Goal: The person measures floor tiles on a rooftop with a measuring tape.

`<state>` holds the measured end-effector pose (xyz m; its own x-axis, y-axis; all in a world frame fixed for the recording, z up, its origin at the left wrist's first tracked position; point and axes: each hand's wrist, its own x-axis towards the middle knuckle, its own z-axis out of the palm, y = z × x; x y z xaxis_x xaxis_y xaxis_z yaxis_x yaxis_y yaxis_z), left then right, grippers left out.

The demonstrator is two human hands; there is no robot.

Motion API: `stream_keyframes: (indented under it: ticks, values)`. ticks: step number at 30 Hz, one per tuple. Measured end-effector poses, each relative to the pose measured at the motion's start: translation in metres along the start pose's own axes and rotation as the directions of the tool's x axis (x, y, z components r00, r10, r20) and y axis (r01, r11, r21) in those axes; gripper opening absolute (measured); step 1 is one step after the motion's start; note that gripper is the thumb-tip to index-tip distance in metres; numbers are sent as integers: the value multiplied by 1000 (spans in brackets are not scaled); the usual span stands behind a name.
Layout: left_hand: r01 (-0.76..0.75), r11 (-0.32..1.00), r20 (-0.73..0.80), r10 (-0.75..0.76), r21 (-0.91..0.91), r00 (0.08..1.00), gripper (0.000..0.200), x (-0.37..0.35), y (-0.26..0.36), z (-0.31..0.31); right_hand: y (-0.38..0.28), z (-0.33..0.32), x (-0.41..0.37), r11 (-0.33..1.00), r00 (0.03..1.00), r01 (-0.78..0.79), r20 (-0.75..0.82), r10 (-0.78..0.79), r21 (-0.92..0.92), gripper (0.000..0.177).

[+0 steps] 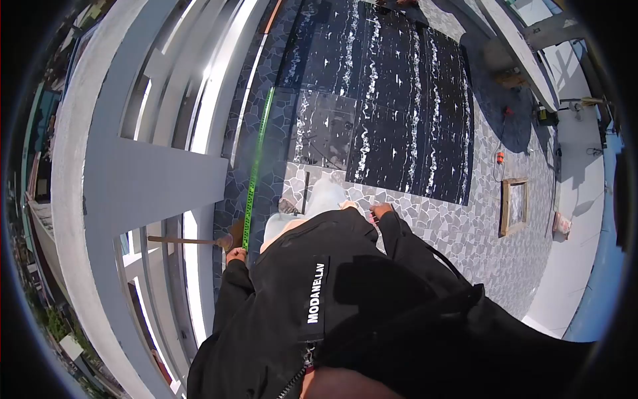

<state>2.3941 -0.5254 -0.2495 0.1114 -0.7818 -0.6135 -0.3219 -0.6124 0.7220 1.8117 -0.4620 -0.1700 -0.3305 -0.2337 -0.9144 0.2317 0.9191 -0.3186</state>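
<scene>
A long green measuring tape (256, 166) runs along the floor beside the low wall, its near end at my left hand (236, 255). The fingers of that hand are closed on the tape's end. My right hand (381, 211) is in front of my body at the right, fingers curled; a small thin thing, too small to name, shows by it. Black sheets with white marbled streaks (392, 100) lie ahead on the stone-patterned floor. A greyer, dusty piece (322, 126) lies between them and the tape.
A white railing wall (166, 173) stands at the left, with a wooden-handled tool (183, 240) by it. At the right are a wooden frame (514, 207), an orange object (500, 158) with a cord, and a bag (562, 225) by the white wall.
</scene>
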Motion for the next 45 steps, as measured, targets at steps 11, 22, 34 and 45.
stream_keyframes:
  ticks: [11,22,34,45]
  values:
    - [145,989,47,-145,9,988,7,138,93,-20,-70,54,7,993,998,-40,-54,35,-108,17]
    - [-593,273,612,21,757,791,31,418,338,37,-283,111,134,953,991,-125,-6,132,276,16]
    - [-681,12,646,304,733,700,24,656,685,196,-515,74,135,920,969,239,-143,-203,311,26]
    - [-615,-99,623,102,782,776,29,873,853,380,-759,65,169,954,976,187,-151,-154,235,19]
